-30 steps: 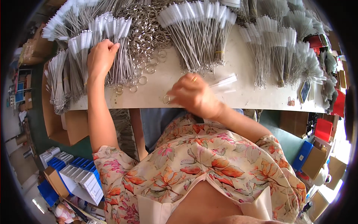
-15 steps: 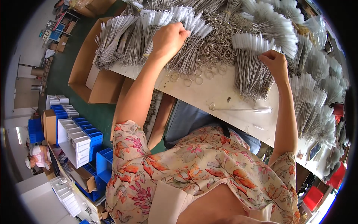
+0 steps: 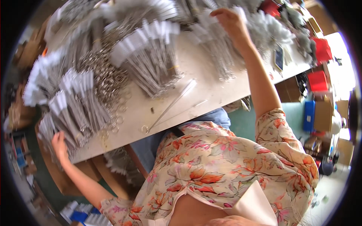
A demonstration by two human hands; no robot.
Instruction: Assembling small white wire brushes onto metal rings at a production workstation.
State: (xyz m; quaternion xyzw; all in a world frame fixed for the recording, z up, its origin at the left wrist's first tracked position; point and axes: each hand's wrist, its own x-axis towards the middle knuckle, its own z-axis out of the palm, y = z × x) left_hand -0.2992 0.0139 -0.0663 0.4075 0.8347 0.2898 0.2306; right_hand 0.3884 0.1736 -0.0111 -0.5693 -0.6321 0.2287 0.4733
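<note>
Green floor [image 3: 241, 115] shows beyond the near edge of a pale table [image 3: 215, 94]. On it, the right brush bundle [image 3: 215, 47] lies with its white heads toward the far side and its wire ends toward the near edge. The right hand [image 3: 230, 22] is at the head end, the nearer of the 2 hands; its fingers are bent, but blur hides whether they grip anything. The left hand [image 3: 60, 145] is well apart, beside the wire ends of the left brush bundle [image 3: 46, 128]; I cannot tell whether its fingers are closed on a wire. Between the hands lies a loose brush [image 3: 170, 107], slanting from a ring [image 3: 144, 129] at its lower left to a pale head at its upper right. Farther out are 1 middle brush bundle [image 3: 151, 56], a ring pile [image 3: 107, 75] and a dark phone-like object [image 3: 279, 59].
</note>
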